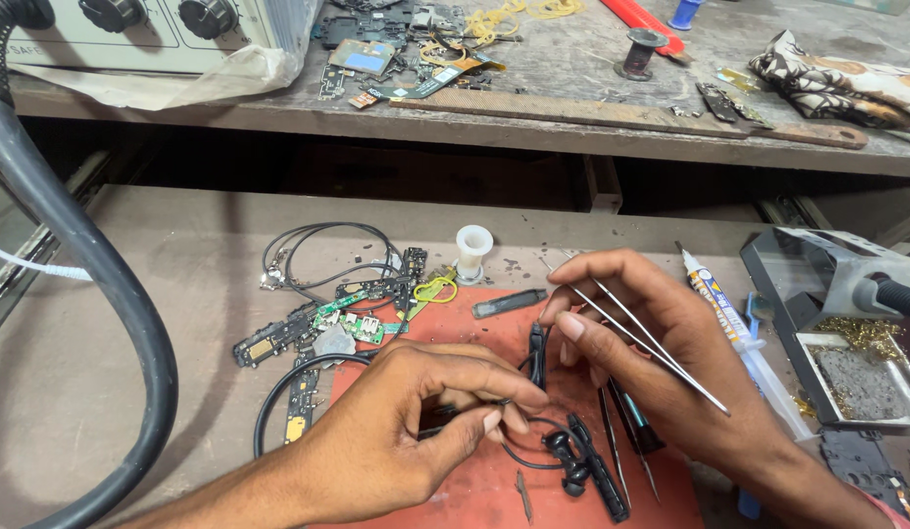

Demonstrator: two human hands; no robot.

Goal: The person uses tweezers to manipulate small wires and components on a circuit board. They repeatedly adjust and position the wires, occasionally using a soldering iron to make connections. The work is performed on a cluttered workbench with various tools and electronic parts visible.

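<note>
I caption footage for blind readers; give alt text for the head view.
The left hand pinches a thin black cable over a red mat while the right hand holds metal tweezers. Small circuit boards lie beside them.

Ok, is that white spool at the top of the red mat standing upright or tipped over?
Upright. The white spool stands on its lower flange at the red mat's top edge, its open top facing up.

Red-orange mat [479,490], black earphone cable [533,458], silver tweezers [636,338], green circuit boards [352,318], yellow rubber band [435,288], white spool [473,245], grey-brown tabletop [180,225], black hose [102,284], brass-gold wool [859,335] in a grey stand [827,260], cream-and-brown patterned cloth [847,83], beige machine [131,34] with black knobs [208,16].
</note>
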